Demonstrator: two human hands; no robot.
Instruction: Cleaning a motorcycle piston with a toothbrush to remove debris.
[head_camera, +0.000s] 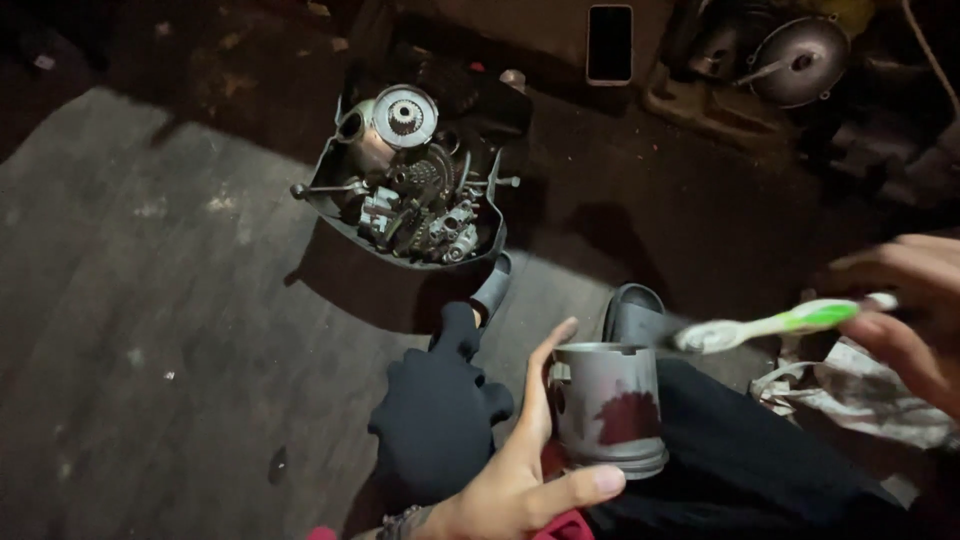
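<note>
So from my feed the piston (608, 405) stands roughly upright in the left hand (520, 470), long axis near vertical, open skirt end up toward the camera and the ringed crown end down by the palm. It sits in the crook between thumb and forefinger: thumb up along its left wall, forefinger curled under the bottom edge, so that hand is clamped on it. There's a dark reddish smear on the side facing me.

The toothbrush (775, 325) lies almost level, bristle head pointing left and hovering just above the piston's right rim, handle running right into the right hand (915, 315). Those fingers are wrapped around the handle end, but they're blurred and the hand is cut off by the frame edge.

Hard to make out: the lighting is dim, the left wrist runs off the bottom, and I can't tell what the dark glove-shaped thing (435, 415) left of the thumb really is. Beyond the fingertips, well apart, sits a tray (335, 215) of gears and metal parts. A phone (610, 43) lies farther back. A rag (860, 395) lies under the right hand.
</note>
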